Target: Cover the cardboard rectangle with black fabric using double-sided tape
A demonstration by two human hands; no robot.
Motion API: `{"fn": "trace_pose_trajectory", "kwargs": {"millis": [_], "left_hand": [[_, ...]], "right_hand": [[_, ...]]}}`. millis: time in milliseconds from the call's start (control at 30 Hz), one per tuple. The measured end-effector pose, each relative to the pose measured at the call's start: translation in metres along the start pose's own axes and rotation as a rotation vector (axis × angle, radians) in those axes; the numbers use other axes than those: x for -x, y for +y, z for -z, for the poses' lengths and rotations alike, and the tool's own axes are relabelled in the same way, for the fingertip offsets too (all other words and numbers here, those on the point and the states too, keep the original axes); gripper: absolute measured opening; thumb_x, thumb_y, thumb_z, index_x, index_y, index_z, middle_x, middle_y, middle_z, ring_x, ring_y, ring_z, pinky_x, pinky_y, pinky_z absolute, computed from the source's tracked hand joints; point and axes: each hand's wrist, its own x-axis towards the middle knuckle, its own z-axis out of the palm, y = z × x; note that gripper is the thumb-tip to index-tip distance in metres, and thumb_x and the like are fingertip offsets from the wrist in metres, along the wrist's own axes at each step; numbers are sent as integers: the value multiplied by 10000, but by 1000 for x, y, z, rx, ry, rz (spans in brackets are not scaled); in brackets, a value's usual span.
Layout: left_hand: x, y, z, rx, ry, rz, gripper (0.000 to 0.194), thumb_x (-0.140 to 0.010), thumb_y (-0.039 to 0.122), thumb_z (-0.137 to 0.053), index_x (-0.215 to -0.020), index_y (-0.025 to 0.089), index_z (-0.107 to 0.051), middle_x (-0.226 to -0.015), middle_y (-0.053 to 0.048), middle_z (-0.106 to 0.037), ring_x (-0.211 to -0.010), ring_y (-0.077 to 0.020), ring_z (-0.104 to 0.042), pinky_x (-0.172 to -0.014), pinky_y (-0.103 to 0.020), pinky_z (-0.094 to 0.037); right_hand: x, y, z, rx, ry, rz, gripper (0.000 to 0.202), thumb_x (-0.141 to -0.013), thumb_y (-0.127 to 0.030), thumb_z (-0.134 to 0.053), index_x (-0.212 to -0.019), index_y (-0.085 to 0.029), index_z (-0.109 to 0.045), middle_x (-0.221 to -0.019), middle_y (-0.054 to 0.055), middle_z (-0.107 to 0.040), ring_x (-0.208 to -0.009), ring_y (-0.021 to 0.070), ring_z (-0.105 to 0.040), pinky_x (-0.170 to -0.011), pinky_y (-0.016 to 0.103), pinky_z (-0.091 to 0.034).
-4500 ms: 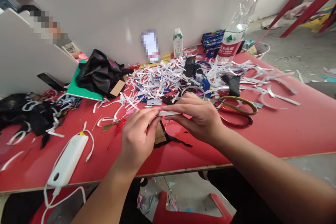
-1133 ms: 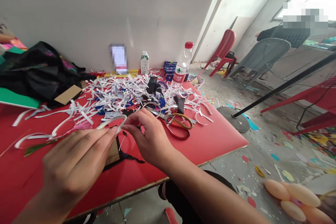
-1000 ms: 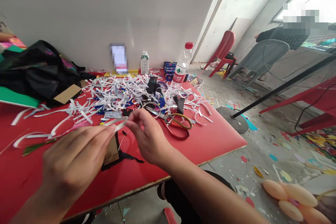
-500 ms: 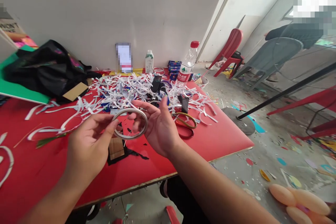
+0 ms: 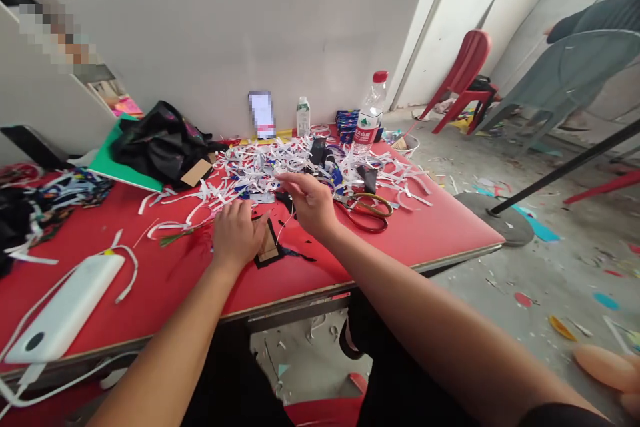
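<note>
My hands are apart, my left hand at the edge of the black-bordered cardboard on the red table, my right hand before the white strips, beside the scissors, and I cannot tell whether either grips anything.

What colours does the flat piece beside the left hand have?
The flat piece is brown with a black border, seen best in the head view.
</note>
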Motion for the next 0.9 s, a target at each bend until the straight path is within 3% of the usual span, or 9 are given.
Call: {"fn": "trace_pose_trajectory", "kwargs": {"millis": [133,233,333,467,667,767,900], "left_hand": [[-2,4,1,-45,-47,-3,357,-1009,436,-549,-1161,137,-669,-1150,-213,-722,-1166,-427,-646,-956,-518,-476],[-3,3,0,-68,-67,19,315,-991,448,-584,-1087,155,-652,-1097,-200,-716,-1131,-422,-657,-910,-500,-481],[-4,3,-2,-86,-76,38,327,-983,481,-608,-1049,162,-637,-1098,-195,-704,-1119,-419,-655,-901,-495,-481],[-5,2,-5,-123,-82,50,342,-976,509,-632,-1011,169,-632,-1067,-176,-700,-1086,-406,-665,-882,-486,-482],[-4,-2,-10,-141,-67,19,294,-971,503,-643,-944,215,-597,-893,-104,-695,-939,-371,-685,-804,-469,-470],[-1,-4,-13,-96,-4,-10,243,-958,442,-666,-931,219,-573,-917,-116,-685,-949,-371,-683,-818,-478,-486],[5,-13,-16,214,170,37,254,-926,408,-717,-982,217,-559,-849,-82,-668,-809,-334,-700,-700,-435,-519]], "right_hand": [[-5,-26,-9,193,-185,294,333,-1110,-206,-481,-1208,-256,-796,-928,55,-799,-829,201,-653,-836,378,-509],[-7,-31,-7,276,-247,380,354,-1130,-213,-450,-1239,-233,-786,-901,65,-770,-811,202,-614,-820,370,-504],[-15,-15,-9,349,-311,412,354,-1141,-210,-437,-1263,-250,-767,-906,51,-751,-847,200,-600,-868,370,-514],[-40,26,-17,518,-394,619,384,-1159,-206,-389,-1240,-240,-763,-914,29,-744,-835,190,-577,-859,374,-526],[-51,64,3,557,-311,743,255,-1144,-230,-503,-1299,-244,-705,-965,7,-759,-798,178,-548,-761,370,-492],[-46,67,9,534,-255,703,257,-1140,-204,-509,-1344,-232,-662,-944,6,-760,-797,187,-528,-766,365,-477],[-47,69,7,573,-145,581,331,-1137,-215,-517,-1457,-225,-598,-850,-3,-735,-766,200,-513,-757,366,-470]]}}
